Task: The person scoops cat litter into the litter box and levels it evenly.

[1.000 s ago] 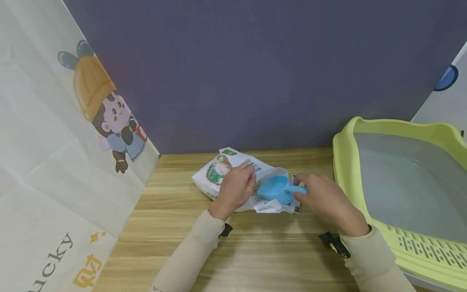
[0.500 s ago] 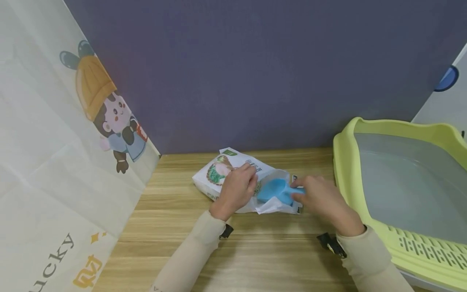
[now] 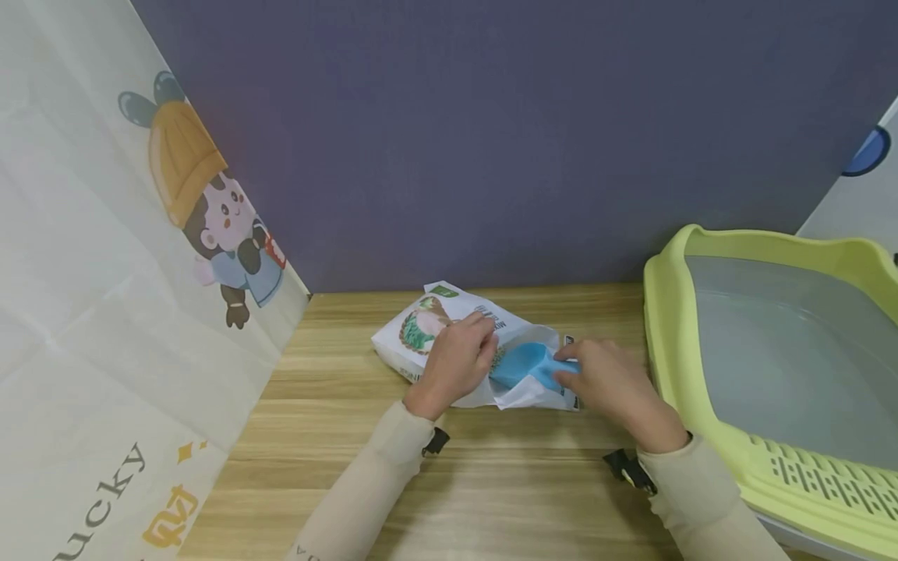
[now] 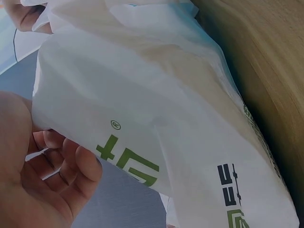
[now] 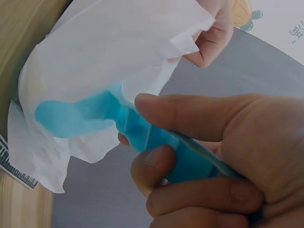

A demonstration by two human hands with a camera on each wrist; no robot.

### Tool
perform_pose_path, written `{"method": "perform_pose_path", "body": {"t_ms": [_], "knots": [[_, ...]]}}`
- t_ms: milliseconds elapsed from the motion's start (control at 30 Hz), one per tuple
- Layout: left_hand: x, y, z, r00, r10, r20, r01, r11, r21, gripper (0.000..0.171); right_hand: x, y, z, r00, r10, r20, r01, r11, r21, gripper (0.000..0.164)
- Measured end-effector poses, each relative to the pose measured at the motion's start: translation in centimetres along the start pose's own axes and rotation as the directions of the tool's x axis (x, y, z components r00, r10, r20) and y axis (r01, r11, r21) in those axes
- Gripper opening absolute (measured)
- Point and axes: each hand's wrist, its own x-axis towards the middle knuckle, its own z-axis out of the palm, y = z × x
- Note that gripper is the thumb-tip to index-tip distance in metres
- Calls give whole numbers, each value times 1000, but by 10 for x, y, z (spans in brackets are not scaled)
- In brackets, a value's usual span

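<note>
A white printed bag (image 3: 398,352) lies on its side, its torn mouth facing right and greenish pellets (image 3: 497,358) showing inside. My left hand (image 3: 456,360) pinches the upper edge of the mouth; in the left wrist view the bag's white sheet (image 4: 104,85) runs between thumb and curled fingers. My right hand (image 3: 613,382) grips the handle of a blue scoop (image 3: 517,365), whose bowl sits within the mouth. Seen from the right wrist, fingers wrap the ribbed handle (image 5: 190,164), and part of the scoop shows through the thin bag wall.
A lime-green litter box (image 3: 666,335) with a grey inside stands at the right, close to my right hand. Behind the wooden tabletop (image 3: 491,483) rises a dark blue-grey panel (image 3: 491,156). On the left hangs a white sheet (image 3: 84,312) with a cartoon figure.
My right hand has moved slightly left, pushing the scoop further into the bag's mouth. My left hand keeps its hold, and the bag has barely moved.
</note>
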Motion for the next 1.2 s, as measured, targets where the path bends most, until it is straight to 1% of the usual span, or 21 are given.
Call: {"method": "perform_pose_path", "body": {"t_ms": [200,300,467,733,967,1200], "knots": [[0,-1,0,1000,-6,-2,6,1000,-20,33,3,0,6,1000,1,-10,-1,1000,9,28],[0,-1,1,1000,-8,-4,8,1000,-23,34,4,2,9,1000,-15,-27,16,1000,12,28],[1,0,1,1000,-23,10,23,999,-22,33,6,4,12,998,-27,-48,28,1000,14,28],[3,2,1,1000,-20,7,20,1000,-15,31,10,5,20,1000,9,-27,-8,1000,25,34],[3,1,1,1000,-16,7,16,1000,-24,32,12,5,27,999,3,-34,-2,1000,28,34],[2,1,-1,1000,-16,5,16,1000,-20,31,14,4,30,999,16,-28,-15,999,45,33]]}}
